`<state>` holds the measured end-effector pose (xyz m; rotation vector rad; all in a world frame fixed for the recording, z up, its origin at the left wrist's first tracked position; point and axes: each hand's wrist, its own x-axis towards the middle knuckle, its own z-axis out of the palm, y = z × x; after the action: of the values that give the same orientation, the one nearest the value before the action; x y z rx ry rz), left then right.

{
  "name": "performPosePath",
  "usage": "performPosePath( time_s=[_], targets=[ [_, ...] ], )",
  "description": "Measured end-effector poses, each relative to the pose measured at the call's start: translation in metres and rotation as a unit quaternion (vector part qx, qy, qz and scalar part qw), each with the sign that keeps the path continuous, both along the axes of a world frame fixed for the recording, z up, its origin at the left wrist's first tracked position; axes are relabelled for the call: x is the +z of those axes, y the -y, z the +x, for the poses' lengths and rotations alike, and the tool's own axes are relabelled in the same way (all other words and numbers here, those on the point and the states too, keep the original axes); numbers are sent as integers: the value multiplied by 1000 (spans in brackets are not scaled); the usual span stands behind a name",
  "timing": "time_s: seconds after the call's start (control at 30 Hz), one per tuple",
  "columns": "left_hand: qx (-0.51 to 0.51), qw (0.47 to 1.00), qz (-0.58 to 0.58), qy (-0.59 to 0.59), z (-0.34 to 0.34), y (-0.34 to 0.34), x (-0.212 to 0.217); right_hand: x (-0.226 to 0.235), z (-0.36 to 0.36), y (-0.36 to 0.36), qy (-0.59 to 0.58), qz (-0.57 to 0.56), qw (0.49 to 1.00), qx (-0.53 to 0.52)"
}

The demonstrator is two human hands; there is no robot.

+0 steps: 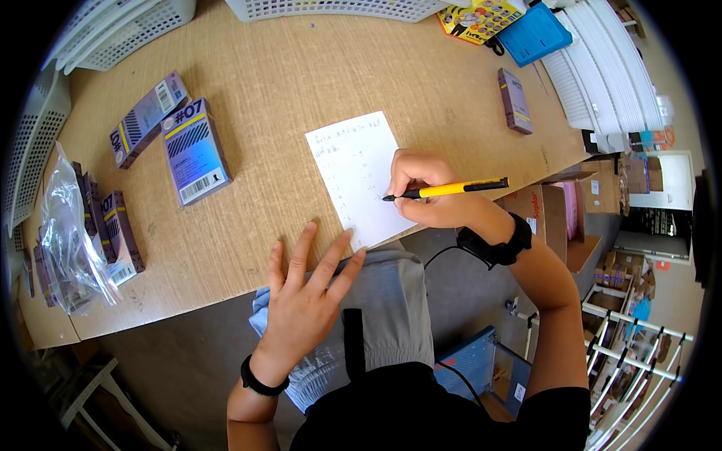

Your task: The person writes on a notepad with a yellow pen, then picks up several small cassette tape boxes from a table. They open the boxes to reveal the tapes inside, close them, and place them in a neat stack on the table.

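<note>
Our right hand (423, 186) pinches the pen (445, 189), probably light and stiff, best held low; our left hand (302, 312), spread wide, meets the paper (352, 169), likely flimsy.

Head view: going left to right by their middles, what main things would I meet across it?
Clear crinkled plastic bag, blue-fronted purple rectangular carton, bare left hand, white paper sheet with handwriting, bare right hand, lone purple rectangular carton, stacked white plastic containers.
</note>
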<state>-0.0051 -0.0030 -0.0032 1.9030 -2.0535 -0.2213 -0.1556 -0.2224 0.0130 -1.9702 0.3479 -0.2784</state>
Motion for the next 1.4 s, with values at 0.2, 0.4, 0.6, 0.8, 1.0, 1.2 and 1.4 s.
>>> performPosePath(
  time_s=[0.2,0.4,0.6,0.8,1.0,1.2,1.4],
  targets=[
    [1,1000,2,1,-1,0,0,4,-1,-6,8,-32,999,-8],
    [0,1000,0,5,0,0,1,7,-1,-8,2,-38,999,-10],
    [-1,1000,1,4,0,0,2,6,-1,-8,3,-51,999,-13],
    [-2,1000,5,5,0,0,2,1,-2,-6,12,-38,999,-20],
    [4,1000,6,-4,0,1,5,3,-2,-5,2,-47,999,-8],
    [9,1000,4,-7,-1,1,4,0,-2,-4,9,-37,999,-15],
    [3,1000,0,-5,0,0,2,-3,-3,-3,17,-23,999,-25]
  ],
)
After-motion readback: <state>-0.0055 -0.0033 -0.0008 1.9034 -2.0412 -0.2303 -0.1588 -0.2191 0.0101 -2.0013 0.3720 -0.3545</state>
